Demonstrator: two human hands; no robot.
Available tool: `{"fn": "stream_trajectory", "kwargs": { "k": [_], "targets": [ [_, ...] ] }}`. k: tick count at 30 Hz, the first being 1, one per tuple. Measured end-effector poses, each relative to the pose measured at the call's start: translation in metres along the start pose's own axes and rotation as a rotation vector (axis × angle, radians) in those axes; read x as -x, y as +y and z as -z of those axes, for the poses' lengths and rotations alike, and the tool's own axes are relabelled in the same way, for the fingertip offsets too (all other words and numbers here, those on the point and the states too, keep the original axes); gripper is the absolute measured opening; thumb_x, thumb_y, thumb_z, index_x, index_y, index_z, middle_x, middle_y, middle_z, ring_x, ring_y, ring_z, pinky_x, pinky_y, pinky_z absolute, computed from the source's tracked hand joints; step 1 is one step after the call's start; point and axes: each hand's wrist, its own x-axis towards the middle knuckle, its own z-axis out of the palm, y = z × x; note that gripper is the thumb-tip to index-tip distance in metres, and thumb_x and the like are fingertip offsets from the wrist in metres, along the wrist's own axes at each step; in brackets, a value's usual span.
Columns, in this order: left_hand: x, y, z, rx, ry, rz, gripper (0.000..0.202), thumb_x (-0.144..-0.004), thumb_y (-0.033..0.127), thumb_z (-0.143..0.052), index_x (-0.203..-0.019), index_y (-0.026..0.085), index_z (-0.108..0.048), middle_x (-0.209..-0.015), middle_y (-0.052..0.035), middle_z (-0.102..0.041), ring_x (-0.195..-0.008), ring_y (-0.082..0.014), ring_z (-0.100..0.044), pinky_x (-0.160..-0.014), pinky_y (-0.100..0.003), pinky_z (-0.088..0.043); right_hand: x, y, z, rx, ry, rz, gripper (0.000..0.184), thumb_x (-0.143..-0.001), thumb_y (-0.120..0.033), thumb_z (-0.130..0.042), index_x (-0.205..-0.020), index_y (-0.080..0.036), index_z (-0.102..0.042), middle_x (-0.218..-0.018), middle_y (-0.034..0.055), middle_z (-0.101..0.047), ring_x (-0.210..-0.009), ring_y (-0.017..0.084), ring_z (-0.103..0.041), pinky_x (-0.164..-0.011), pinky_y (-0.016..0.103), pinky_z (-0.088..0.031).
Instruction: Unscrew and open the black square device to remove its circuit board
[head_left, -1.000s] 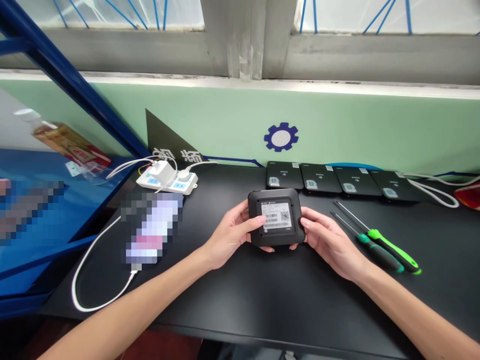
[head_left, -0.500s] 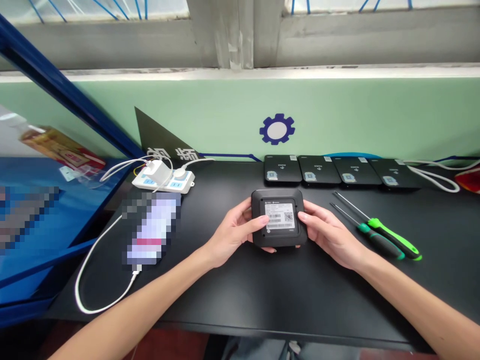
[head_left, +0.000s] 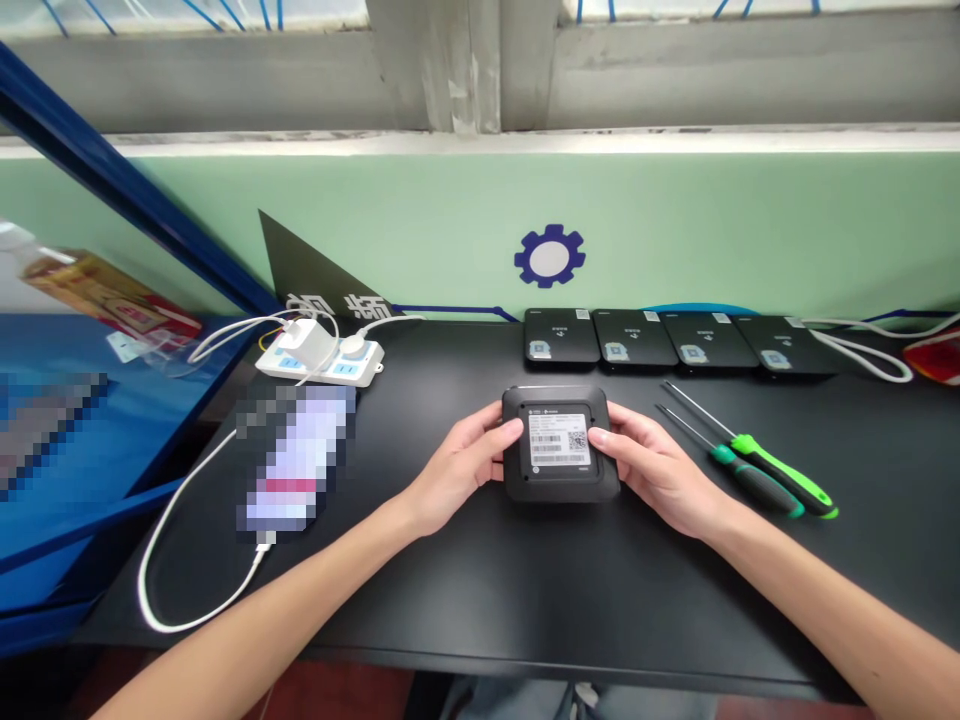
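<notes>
A black workbench (head_left: 637, 610) ran beneath a pale green wall (head_left: 420, 230), with a blue steel frame (head_left: 112, 165) rising at its left end. On the bench sat a white power strip (head_left: 345, 368), a white charging cable (head_left: 166, 510) curving beside a pixelated object (head_left: 296, 460) too blurred to name, four flat black devices (head_left: 634, 340) in a row along the wall, and two green-handled screwdrivers (head_left: 772, 468) lying side by side. Near the middle of the bench, a square black plastic device (head_left: 559, 490) with a printed barcode label (head_left: 557, 445) lay flat between the hands. The left hand (head_left: 465, 465) and right hand (head_left: 652, 470) stood apart, one at each side, their fingertips pressed on its upper face beside the label. It looked stiff, compact and fairly light, though its smooth casing might slip; the side edges seemed the surest place to take hold.
</notes>
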Motion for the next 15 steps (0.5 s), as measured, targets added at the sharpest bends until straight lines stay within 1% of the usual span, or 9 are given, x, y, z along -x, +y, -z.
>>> {"fn": "stream_trajectory", "kwargs": {
  "k": [3, 6, 7, 8, 9, 10, 11, 13, 15],
  "targets": [
    [-0.0018, -0.0008, 0.0038, 0.007, 0.073, -0.030, 0.046, -0.109, 0.057, -0.076, -0.131, 0.018, -0.076, -0.124, -0.0149, -0.085, -0.109, -0.0292, -0.084, -0.079, -0.031, -0.067, 0.0014, -0.0011, -0.0003, -0.005, 0.014, -0.006, 0.049, -0.110, -0.050, -0.074, -0.146, -0.019, -0.069, -0.141, 0.0120, -0.072, -0.121, 0.023, -0.073, -0.108, 0.048, -0.065],
    [-0.0048, -0.0019, 0.0079, -0.001, 0.189, -0.119, 0.048, -0.109, 0.058, -0.076, -0.136, 0.019, -0.073, -0.117, -0.0134, -0.085, -0.103, -0.0268, -0.083, -0.081, -0.033, -0.067, 0.0024, -0.0029, -0.0003, -0.019, 0.025, -0.012, 0.048, -0.109, -0.049, -0.074, -0.146, -0.019, -0.069, -0.141, 0.0119, -0.072, -0.120, 0.023, -0.073, -0.107, 0.047, -0.065],
    [-0.0056, -0.0019, 0.0086, -0.018, 0.234, -0.158, 0.047, -0.108, 0.059, -0.076, -0.132, 0.018, -0.074, -0.117, -0.0133, -0.085, -0.104, -0.0269, -0.083, -0.082, -0.034, -0.067, 0.0024, -0.0035, -0.0002, -0.024, 0.026, -0.013, 0.048, -0.109, -0.049, -0.074, -0.146, -0.019, -0.069, -0.141, 0.0119, -0.072, -0.120, 0.023, -0.073, -0.106, 0.047, -0.065],
    [-0.0061, -0.0017, 0.0090, -0.045, 0.274, -0.195, 0.045, -0.108, 0.060, -0.076, -0.122, 0.018, -0.077, -0.117, -0.0138, -0.085, -0.106, -0.0274, -0.082, -0.083, -0.035, -0.068, 0.0023, -0.0040, 0.0000, -0.029, 0.027, -0.013, 0.048, -0.109, -0.049, -0.075, -0.146, -0.019, -0.069, -0.141, 0.0120, -0.072, -0.120, 0.023, -0.073, -0.106, 0.047, -0.066],
    [-0.0063, -0.0013, 0.0090, -0.077, 0.307, -0.225, 0.046, -0.108, 0.062, -0.076, -0.106, 0.017, -0.077, -0.117, -0.0146, -0.084, -0.107, -0.0282, -0.081, -0.084, -0.036, -0.069, 0.0020, -0.0044, 0.0001, -0.032, 0.027, -0.013, 0.048, -0.109, -0.049, -0.075, -0.145, -0.019, -0.069, -0.141, 0.0120, -0.072, -0.120, 0.024, -0.073, -0.106, 0.047, -0.066],
    [-0.0062, -0.0008, 0.0087, -0.113, 0.335, -0.248, 0.052, -0.107, 0.064, -0.075, -0.087, 0.017, -0.073, -0.117, -0.0153, -0.084, -0.107, -0.0288, -0.081, -0.085, -0.038, -0.069, 0.0017, -0.0046, 0.0003, -0.035, 0.028, -0.012, 0.048, -0.108, -0.049, -0.075, -0.145, -0.018, -0.069, -0.141, 0.0120, -0.072, -0.120, 0.024, -0.073, -0.106, 0.047, -0.066],
    [-0.0059, -0.0003, 0.0082, -0.147, 0.361, -0.264, 0.061, -0.107, 0.066, -0.074, -0.072, 0.018, -0.064, -0.115, -0.0156, -0.084, -0.106, -0.0292, -0.081, -0.087, -0.039, -0.070, 0.0014, -0.0047, 0.0005, -0.037, 0.027, -0.012, 0.048, -0.108, -0.049, -0.075, -0.145, -0.018, -0.069, -0.141, 0.0120, -0.072, -0.120, 0.024, -0.073, -0.105, 0.047, -0.066],
    [-0.0045, 0.0003, 0.0072, -0.216, 0.405, -0.290, 0.074, -0.107, 0.069, -0.073, -0.056, 0.021, -0.047, -0.103, -0.0145, -0.084, -0.101, -0.0291, -0.081, -0.093, -0.043, -0.070, 0.0013, -0.0047, 0.0009, -0.043, 0.026, -0.012, 0.048, -0.108, -0.049, -0.076, -0.145, -0.018, -0.069, -0.140, 0.0119, -0.072, -0.120, 0.024, -0.073, -0.105, 0.046, -0.066],
    [-0.0030, 0.0001, 0.0065, -0.281, 0.438, -0.318, 0.079, -0.110, 0.069, -0.069, -0.050, 0.023, -0.044, -0.080, -0.0106, -0.078, -0.095, -0.0289, -0.081, -0.099, -0.044, -0.068, 0.0017, -0.0047, 0.0014, -0.046, 0.025, -0.014, 0.048, -0.108, -0.049, -0.075, -0.144, -0.018, -0.069, -0.140, 0.0121, -0.072, -0.120, 0.024, -0.073, -0.104, 0.046, -0.067]
  ]
}}
